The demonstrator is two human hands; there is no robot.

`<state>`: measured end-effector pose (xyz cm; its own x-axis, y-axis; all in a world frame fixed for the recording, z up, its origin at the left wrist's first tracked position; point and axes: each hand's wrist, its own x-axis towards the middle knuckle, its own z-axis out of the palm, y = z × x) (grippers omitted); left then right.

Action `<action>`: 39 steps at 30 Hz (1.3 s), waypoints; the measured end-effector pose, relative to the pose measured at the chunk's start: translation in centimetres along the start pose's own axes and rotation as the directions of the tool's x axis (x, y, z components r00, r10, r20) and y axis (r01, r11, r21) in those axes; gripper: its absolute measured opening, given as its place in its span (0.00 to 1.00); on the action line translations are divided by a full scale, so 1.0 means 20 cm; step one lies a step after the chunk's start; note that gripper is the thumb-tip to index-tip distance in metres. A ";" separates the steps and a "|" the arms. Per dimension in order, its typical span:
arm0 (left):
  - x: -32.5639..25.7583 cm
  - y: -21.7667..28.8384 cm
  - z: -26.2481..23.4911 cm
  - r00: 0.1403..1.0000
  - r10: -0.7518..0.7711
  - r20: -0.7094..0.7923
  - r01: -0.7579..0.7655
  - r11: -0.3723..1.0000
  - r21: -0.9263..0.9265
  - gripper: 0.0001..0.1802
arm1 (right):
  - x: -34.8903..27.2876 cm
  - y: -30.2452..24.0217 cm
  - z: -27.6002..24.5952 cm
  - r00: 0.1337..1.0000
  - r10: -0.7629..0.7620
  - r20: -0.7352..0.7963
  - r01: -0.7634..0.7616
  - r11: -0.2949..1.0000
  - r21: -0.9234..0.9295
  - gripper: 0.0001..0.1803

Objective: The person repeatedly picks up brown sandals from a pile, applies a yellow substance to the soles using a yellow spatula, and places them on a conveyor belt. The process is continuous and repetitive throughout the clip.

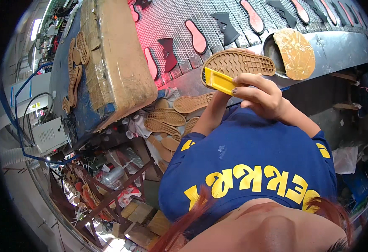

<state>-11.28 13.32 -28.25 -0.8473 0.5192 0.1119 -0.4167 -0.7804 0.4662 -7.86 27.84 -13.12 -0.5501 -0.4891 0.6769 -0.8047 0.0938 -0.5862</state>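
Head view. The left hand (222, 95) is mostly hidden behind a tan shoe outsole (239, 63); it appears to support the outsole from behind, but finger closure cannot be told. The outsole is raised before the chest, near the conveyor's metal edge, wavy and gridded tread facing the camera. The right hand (259, 93) has its fingers bent around a flat yellow hand tool (220, 81), gripped between thumb and fingers. The tool lies across the lower left part of the outsole, its dark end near the outsole's left tip; its exact kind cannot be told.

Beyond: a mesh conveyor belt (167, 19) bearing pink sole-shaped pieces (197, 37) with dark edges, alternating with dark cut pieces (225, 28). Just right of the outsole, a yellowish-brown, roughly round slab (295, 54) overlaps a round metal pan (270, 47).

Left: a tape-covered brown block (127, 54); further left, several tan outsoles (82, 47) on a blue surface (60, 80). More tan outsoles (166, 117) are piled beside the left forearm (211, 113).
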 end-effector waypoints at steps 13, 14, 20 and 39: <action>0.03 0.06 0.15 0.925 0.286 -0.249 -0.172 0.901 0.398 0.40 | -0.08 0.13 -0.13 0.879 0.265 -0.396 -0.220 0.963 0.156 0.10; 0.00 0.09 0.08 0.958 0.174 -0.226 -0.108 0.956 0.274 0.37 | -0.09 0.15 -0.11 0.779 0.438 -0.448 -0.303 0.889 0.343 0.09; 0.03 0.28 0.20 1.000 0.013 -0.021 -0.015 0.995 -0.099 0.42 | -0.06 0.30 -0.13 0.576 0.647 -0.499 -0.337 0.745 0.576 0.16; -0.16 0.26 0.23 0.993 -0.116 0.018 0.117 0.974 -0.195 0.43 | -0.01 0.29 -0.05 0.933 0.221 -0.283 -0.251 0.965 -0.071 0.14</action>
<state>-9.24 9.24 -22.20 -0.7873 0.6122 0.0732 -0.5691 -0.7673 0.2955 -12.62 29.36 -16.12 -0.7547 -0.1905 0.6278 -0.6549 0.2750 -0.7038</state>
